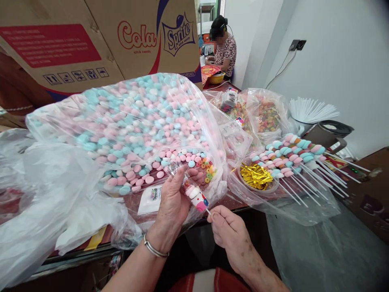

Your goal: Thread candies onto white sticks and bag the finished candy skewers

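A wrapped candy skewer (195, 196), with pale marshmallow pieces inside a clear and colourful printed bag, is held between my two hands over the table's front edge. My left hand (175, 197) is closed around the upper part of the bag, thumb on top. The fingers of my right hand (228, 227) pinch the white stick at its lower end. Just beyond lie loose pink, white and blue candies (133, 176) and small ring-shaped candies (208, 169), spilling from a big clear bag (146, 113). A white printed packet (150, 199) rests left of my left hand.
Finished candy skewers (291, 156) are piled on the right beside a bowl of gold twist ties (256, 177). Behind them are white sticks (313, 110) and a dark jug (326, 132). A large carton (136, 40) stands at the back; another person (225, 50) sits beyond.
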Demonstrator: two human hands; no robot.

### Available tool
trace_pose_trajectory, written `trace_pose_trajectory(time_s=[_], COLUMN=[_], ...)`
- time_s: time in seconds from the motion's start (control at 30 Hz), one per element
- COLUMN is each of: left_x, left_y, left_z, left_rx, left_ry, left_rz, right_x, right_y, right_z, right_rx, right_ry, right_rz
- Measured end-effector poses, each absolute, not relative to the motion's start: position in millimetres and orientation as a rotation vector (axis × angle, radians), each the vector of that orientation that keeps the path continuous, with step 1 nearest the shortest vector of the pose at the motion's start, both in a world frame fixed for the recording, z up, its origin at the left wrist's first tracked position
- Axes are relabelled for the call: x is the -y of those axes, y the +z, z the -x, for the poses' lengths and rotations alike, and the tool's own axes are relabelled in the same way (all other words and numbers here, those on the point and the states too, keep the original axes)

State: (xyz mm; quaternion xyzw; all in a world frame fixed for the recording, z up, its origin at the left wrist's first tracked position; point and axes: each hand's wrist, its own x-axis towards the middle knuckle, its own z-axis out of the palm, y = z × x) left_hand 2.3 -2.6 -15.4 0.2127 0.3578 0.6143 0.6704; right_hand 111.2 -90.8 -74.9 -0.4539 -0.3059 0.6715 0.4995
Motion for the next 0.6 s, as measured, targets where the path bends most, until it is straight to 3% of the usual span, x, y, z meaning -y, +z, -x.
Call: trace_pose_trajectory(time_s=[0.07, 0.33, 0.6], left_x=[-4, -5, 40], left_y=[-10, -12, -29], left_z=[0, -5, -30], left_rx=[-0.772, -0.781, -0.75], left_ry=[1.392, 1.422, 1.201], left_rz=[-0.499, -0.553, -0.664], right_x=[91, 99, 86], right_y=[-72, -70, -72], right_z=[-111, -117, -110], right_rx=[0.907, 1.646, 1.435], right_ry=[1.541, 0.708, 0.863], right_rz=[1.149, 1.355, 1.255])
